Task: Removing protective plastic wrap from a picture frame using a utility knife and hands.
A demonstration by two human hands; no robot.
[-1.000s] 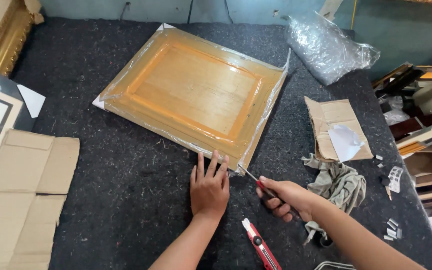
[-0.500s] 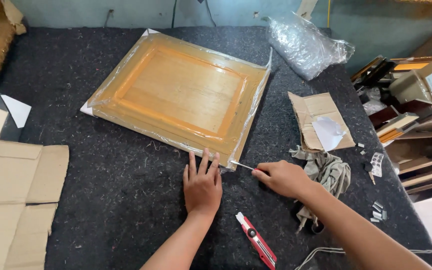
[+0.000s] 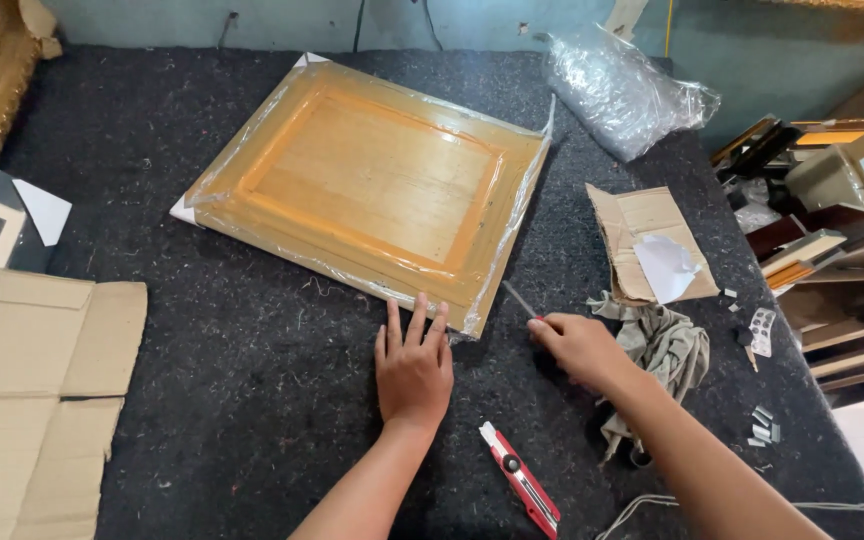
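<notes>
A wooden frame wrapped in clear plastic film (image 3: 377,185) lies flat on the dark felt table (image 3: 242,370). My left hand (image 3: 414,362) lies flat on the felt with its fingers spread, fingertips touching the frame's near edge by its near right corner. My right hand (image 3: 577,346) grips a red-handled cutter (image 3: 524,303). Its thin blade points up and away, just right of that corner and clear of the film.
A second red cutter (image 3: 520,480) lies near my left wrist. A grey rag (image 3: 667,350), torn cardboard (image 3: 647,240) and a bubble-wrap bundle (image 3: 622,90) lie to the right. Flat cardboard (image 3: 37,390) covers the left edge. Frame pieces (image 3: 832,230) are stacked at far right.
My right hand has drawn the blade out from the frame's corner and turned it upward. My left hand stays pressed at the frame's edge.
</notes>
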